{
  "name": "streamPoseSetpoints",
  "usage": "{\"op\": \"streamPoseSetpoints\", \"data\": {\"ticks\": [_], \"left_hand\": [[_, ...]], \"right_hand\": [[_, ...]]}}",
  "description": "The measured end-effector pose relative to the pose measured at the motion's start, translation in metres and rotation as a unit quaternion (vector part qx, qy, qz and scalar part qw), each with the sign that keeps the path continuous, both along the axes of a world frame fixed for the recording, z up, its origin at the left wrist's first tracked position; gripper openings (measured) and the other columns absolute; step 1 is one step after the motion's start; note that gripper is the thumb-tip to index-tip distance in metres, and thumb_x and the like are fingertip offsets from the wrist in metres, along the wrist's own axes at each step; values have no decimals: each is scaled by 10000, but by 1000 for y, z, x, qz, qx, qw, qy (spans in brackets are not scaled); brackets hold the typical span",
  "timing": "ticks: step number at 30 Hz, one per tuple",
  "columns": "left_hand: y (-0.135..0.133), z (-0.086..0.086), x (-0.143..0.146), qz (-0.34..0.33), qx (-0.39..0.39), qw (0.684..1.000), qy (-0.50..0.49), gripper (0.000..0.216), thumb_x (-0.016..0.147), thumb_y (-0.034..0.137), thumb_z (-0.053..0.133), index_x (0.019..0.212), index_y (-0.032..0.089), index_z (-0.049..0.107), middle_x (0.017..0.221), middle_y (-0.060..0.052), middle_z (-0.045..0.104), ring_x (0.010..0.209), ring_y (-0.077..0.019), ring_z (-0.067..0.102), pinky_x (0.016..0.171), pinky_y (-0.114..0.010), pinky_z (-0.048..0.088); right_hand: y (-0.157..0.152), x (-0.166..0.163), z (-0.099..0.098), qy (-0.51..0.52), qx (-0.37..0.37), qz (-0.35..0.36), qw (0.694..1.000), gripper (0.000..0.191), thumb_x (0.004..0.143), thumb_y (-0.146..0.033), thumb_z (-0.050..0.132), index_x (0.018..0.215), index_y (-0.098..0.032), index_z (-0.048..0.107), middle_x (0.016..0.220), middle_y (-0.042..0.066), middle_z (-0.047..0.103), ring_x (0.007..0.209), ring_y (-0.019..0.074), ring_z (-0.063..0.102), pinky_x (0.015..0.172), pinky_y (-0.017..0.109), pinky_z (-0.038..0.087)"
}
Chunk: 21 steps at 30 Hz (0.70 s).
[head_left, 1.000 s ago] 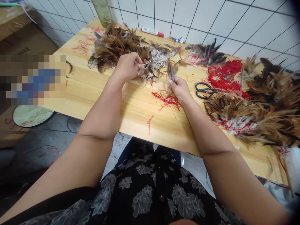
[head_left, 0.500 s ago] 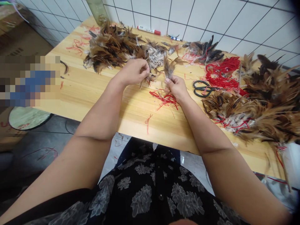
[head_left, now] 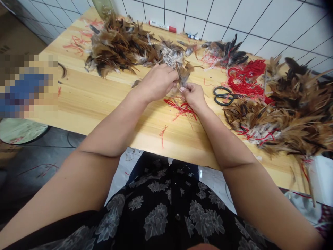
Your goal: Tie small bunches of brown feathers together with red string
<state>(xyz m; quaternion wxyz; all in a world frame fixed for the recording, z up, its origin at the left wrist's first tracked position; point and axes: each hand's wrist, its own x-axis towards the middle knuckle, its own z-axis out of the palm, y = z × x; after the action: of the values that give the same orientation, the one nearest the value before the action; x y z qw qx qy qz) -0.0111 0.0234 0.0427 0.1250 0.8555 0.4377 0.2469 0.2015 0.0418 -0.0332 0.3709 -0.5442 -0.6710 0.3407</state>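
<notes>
While right hand (head_left: 194,96) pinches feathers (head_left: 184,74) | left hand (head_left: 161,82) alongside, perhaps touching them

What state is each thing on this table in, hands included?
Right hand, pinching the small feather bunch
Left hand, fingers bent, grip unclear
Black scissors, lying flat, blades unclear
Red-capped marker, capped, lying down
Red cord, loosely looped heap
Red strands, loose, tangled
Big left feather pile, loosely heaped

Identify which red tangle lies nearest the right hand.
The small tangle, just below and left of the right hand in the picture; the big tangle by the scissors and the thin scrap lie farther off.
</notes>
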Motion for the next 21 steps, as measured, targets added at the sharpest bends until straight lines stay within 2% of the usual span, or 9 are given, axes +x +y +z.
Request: {"op": "streamPoseSetpoints", "data": {"ticks": [5,9,12,16,19,21], "left_hand": [[-1,0,4,-3,5,1000,-28,374,978,212,712,750,336,443,951,-162,716,1385,-506,648,1271,-686,415],[-6,5,6,7,37,999,26,359,1030,189,621,785,331,401,1058,-180,761,1366,-481,645,1213,-689,433],[-13,10,9,8,49,997,65,312,1077,163,545,817,318,469,1142,-197,783,1396,-475,649,1217,-690,437],[-16,11,10,12,39,999,35,291,1095,194,544,847,332,608,1149,-191,801,1438,-492,649,1276,-704,399],[-14,9,10,12,42,999,3,225,1071,248,623,896,373,689,1071,-160,800,1371,-492,656,1285,-713,418],[-15,10,11,9,36,999,4,235,1083,267,599,908,379,709,1075,-177,800,1383,-503,646,1289,-734,419]], "right_hand": [[-6,-3,12,50,-38,0,998,370,1083,-242,808,762,-221,625,699,-59,545,679,116,417,724,321,391],[-10,-3,17,83,-59,25,994,401,1067,-182,801,723,-217,598,662,-62,530,656,102,402,695,304,351],[-16,-3,26,77,-78,36,993,480,1068,-137,791,665,-222,545,604,-73,461,621,93,359,677,308,302],[-21,-5,36,80,-97,34,992,503,1065,-92,780,650,-219,525,612,-75,450,616,86,336,682,308,303],[-20,-4,36,104,-98,41,989,458,1040,-114,805,672,-217,552,646,-64,486,634,92,359,684,302,337],[-18,-2,31,118,-94,48,987,434,1017,-151,829,682,-223,563,648,-56,492,649,106,388,677,300,357]]}}
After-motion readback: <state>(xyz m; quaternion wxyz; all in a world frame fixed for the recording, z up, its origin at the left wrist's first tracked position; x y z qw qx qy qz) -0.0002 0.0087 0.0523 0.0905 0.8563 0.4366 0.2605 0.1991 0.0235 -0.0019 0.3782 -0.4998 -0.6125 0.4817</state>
